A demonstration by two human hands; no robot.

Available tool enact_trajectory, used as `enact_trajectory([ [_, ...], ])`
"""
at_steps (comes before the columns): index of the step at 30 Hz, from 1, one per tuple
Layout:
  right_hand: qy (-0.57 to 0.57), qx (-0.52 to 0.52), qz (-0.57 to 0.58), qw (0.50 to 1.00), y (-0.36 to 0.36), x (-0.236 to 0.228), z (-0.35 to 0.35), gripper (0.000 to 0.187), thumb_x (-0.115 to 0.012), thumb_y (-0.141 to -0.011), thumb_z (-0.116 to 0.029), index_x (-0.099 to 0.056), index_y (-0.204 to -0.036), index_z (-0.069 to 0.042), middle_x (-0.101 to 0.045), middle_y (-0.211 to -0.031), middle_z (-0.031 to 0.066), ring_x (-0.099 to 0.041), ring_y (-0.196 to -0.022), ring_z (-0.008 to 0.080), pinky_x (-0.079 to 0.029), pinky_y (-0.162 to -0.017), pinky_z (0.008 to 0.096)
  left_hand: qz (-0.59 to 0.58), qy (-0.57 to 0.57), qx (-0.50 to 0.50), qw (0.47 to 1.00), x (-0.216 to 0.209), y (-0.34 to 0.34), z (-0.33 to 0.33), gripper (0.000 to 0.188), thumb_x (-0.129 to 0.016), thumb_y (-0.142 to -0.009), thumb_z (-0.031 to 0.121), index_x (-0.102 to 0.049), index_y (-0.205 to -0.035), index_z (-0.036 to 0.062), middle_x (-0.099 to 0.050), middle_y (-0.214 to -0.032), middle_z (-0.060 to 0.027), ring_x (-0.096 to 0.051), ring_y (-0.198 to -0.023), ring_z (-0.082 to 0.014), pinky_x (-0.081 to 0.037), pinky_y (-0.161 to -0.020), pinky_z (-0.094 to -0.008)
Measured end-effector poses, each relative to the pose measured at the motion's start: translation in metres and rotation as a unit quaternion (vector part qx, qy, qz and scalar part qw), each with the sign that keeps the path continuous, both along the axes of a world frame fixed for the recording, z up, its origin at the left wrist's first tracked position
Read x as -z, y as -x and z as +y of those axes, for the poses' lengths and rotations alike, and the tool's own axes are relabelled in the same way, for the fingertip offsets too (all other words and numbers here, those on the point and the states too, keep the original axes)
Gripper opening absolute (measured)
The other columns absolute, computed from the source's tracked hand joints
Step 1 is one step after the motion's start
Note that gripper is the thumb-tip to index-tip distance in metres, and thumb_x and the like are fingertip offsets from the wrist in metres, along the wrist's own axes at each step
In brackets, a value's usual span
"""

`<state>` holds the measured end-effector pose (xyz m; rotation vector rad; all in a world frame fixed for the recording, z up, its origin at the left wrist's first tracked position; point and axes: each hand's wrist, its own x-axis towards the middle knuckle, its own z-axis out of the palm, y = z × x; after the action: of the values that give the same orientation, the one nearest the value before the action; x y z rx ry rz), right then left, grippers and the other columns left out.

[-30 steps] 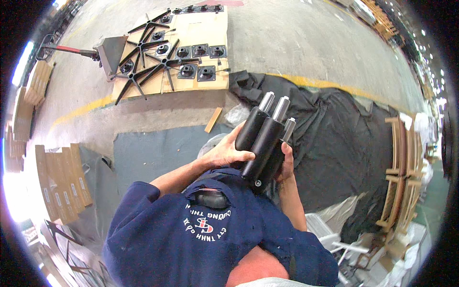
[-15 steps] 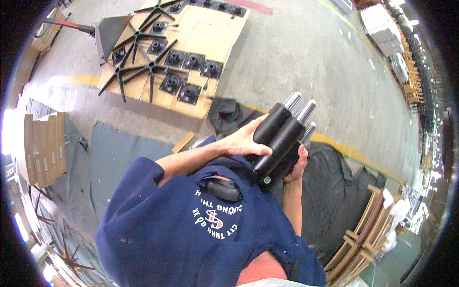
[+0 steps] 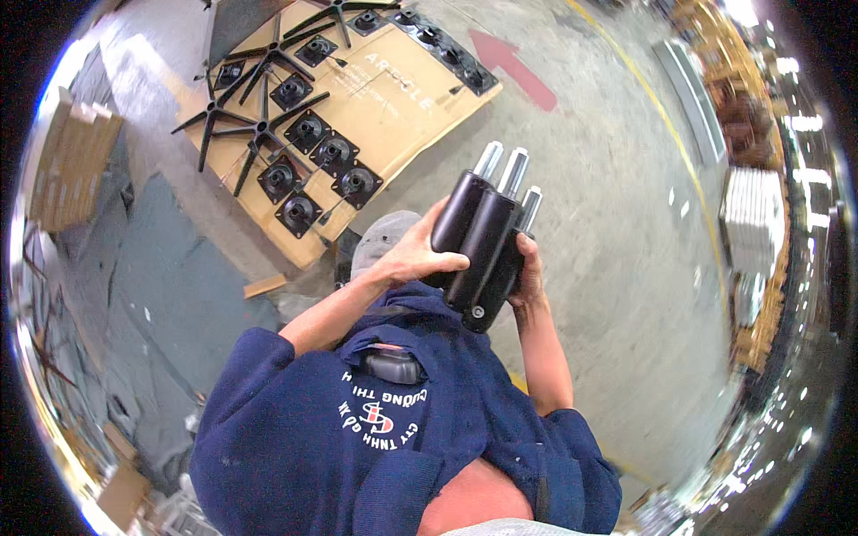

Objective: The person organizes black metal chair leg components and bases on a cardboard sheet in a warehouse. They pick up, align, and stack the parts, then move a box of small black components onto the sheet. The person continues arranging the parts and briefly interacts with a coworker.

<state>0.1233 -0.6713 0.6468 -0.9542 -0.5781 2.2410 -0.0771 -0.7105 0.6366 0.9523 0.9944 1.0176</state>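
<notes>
Between my hands I hold a bundle of black chair gas cylinders (image 3: 483, 246), tilted, with three shiny metal rods pointing up and away from me. My left hand (image 3: 424, 246) wraps the left side of the bundle, its thumb lying across the front. On the right side, my right hand (image 3: 529, 272) grips from the side and below; part of its fingers is hidden behind the cylinders. The bundle is in front of my chest, over the floor. At the far left, black star-shaped chair bases (image 3: 261, 128) and square black seat plates (image 3: 334, 154) lie on a cardboard-covered platform (image 3: 393, 98).
A red arrow (image 3: 514, 71) and a yellow line (image 3: 666, 116) mark the concrete floor. Stacked brown boards (image 3: 76, 165) stand on the left beside a grey-green floor sheet (image 3: 170, 295). A white stack (image 3: 751, 219) and a long grey piece (image 3: 690, 98) are at the right.
My body and view have turned to the right, and the platform appears rotated. The cylinder bundle stays in both hands, now a little higher and further left in the picture.
</notes>
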Motion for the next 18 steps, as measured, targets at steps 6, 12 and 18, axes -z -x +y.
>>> enact_trajectory([
  [6, 0.001, -0.144, -0.054, 0.988, 0.021, 0.009, 0.195, 0.072, -0.062, -0.074, -0.049, -0.044, -0.123, 0.001, -0.057, -0.113, 0.0170, -0.060, -0.097, 0.0253, -0.051, -0.085, 0.0370, -0.090, 0.039, -0.144, 0.985, 0.021, -0.004, 0.140, 0.098, -0.076, -0.062, 0.022, -0.020, -0.141, 0.0076, -0.040, -0.131, -0.0133, -0.042, -0.120, -0.0239, -0.032, -0.102, -0.0354],
  [12, 0.021, -0.257, -0.064, 0.964, 0.067, 0.074, 0.356, 0.075, -0.063, -0.073, -0.048, -0.041, -0.127, -0.001, -0.055, -0.117, 0.0155, -0.058, -0.103, 0.0247, -0.048, -0.090, 0.0374, -0.079, 0.035, -0.234, 0.968, 0.086, 0.024, 0.273, 0.096, -0.076, -0.062, 0.019, -0.021, -0.140, 0.0050, -0.035, -0.137, -0.0115, -0.034, -0.127, -0.0213, -0.026, -0.105, -0.0342],
  [18, 0.097, -0.358, -0.072, 0.926, 0.112, 0.177, 0.513, 0.075, -0.063, -0.074, -0.046, -0.040, -0.128, -0.001, -0.054, -0.119, 0.0158, -0.057, -0.105, 0.0246, -0.048, -0.090, 0.0365, -0.093, 0.079, -0.318, 0.940, 0.171, 0.044, 0.390, 0.096, -0.077, -0.062, 0.019, -0.022, -0.140, 0.0053, -0.036, -0.136, -0.0118, -0.036, -0.126, -0.0226, -0.026, -0.106, -0.0351],
])
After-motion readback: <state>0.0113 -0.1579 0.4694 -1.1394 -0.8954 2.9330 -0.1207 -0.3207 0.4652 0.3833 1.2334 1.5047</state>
